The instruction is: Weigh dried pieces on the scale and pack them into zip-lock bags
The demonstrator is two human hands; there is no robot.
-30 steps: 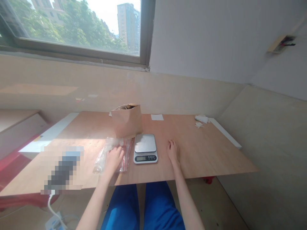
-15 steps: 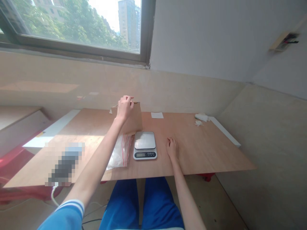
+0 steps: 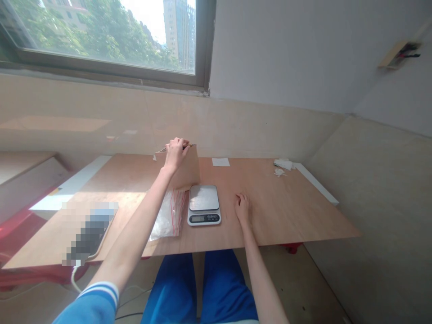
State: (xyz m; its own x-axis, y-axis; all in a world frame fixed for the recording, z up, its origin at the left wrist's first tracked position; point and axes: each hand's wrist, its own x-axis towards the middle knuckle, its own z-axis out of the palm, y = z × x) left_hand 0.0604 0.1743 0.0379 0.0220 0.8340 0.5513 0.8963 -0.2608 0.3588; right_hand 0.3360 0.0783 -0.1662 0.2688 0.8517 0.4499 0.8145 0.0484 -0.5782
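Note:
A brown paper bag (image 3: 189, 173) stands upright on the wooden tabletop (image 3: 290, 211). My left hand (image 3: 175, 154) reaches out to its open top, fingers curled over the rim; what they hold, if anything, is hidden. In front of the bag lies a stack of clear zip bags with red strips (image 3: 168, 216). A small digital kitchen scale (image 3: 204, 204) sits to their right with nothing on its pan. Right of the scale, my right hand (image 3: 242, 208) rests flat on the table, fingers stretched out.
A blurred-out object (image 3: 89, 234) with a white cable lies at the front left. A white paper slip (image 3: 220, 162) and small white scraps (image 3: 282, 166) lie near the back edge. A tiled wall and window run behind the table.
My left hand left the zip bags and rose to the top of the paper bag, then settled a little lower on its rim. My right hand stayed put.

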